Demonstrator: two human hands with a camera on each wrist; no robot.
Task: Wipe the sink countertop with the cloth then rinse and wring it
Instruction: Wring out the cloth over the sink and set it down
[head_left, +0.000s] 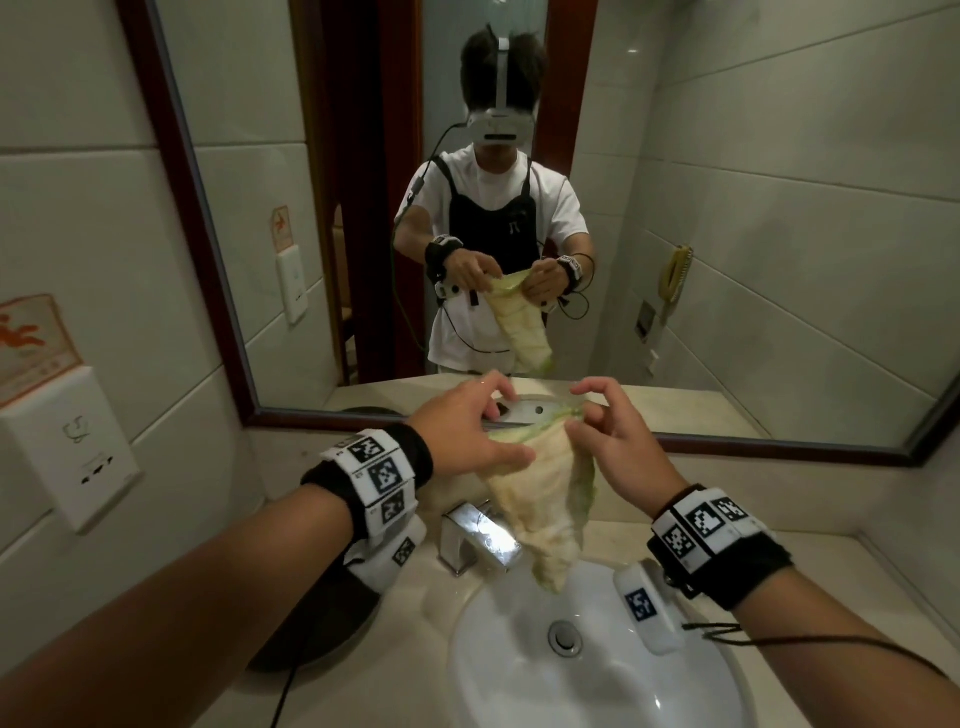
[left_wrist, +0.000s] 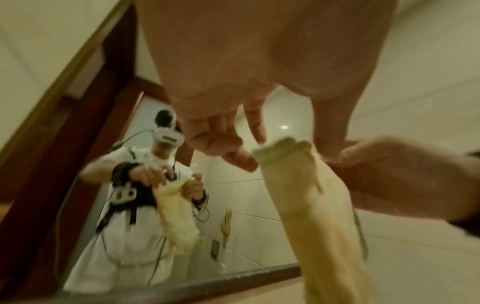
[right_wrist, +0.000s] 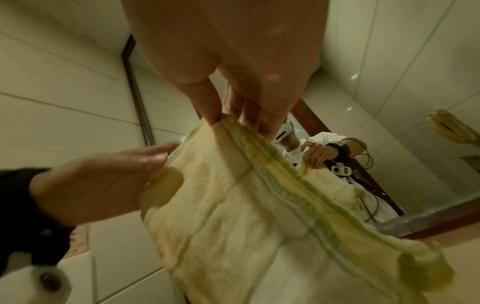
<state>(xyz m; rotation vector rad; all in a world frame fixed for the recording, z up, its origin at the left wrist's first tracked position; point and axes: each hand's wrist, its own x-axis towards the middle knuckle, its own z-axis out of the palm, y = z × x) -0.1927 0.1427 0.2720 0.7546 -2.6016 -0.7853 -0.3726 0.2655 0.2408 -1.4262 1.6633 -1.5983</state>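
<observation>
I have the cloth (head_left: 540, 493) hanging above the sink (head_left: 597, 670), my left hand (head_left: 467, 436) and right hand (head_left: 613, 441) each pinching its top edge with curled fingers (right_wrist: 207, 111). If either pinch loosens, it could drop into the basin or drag across the tap (head_left: 475, 538). Around it: beige counter (head_left: 395, 675), mirror (head_left: 727, 260), tiled walls.

Right hand (right_wrist: 233, 61) fingers (right_wrist: 207, 102) pinch cloth (right_wrist: 246, 216) top hem; left hand (right_wrist: 103, 176) grips cloth's left edge.
</observation>
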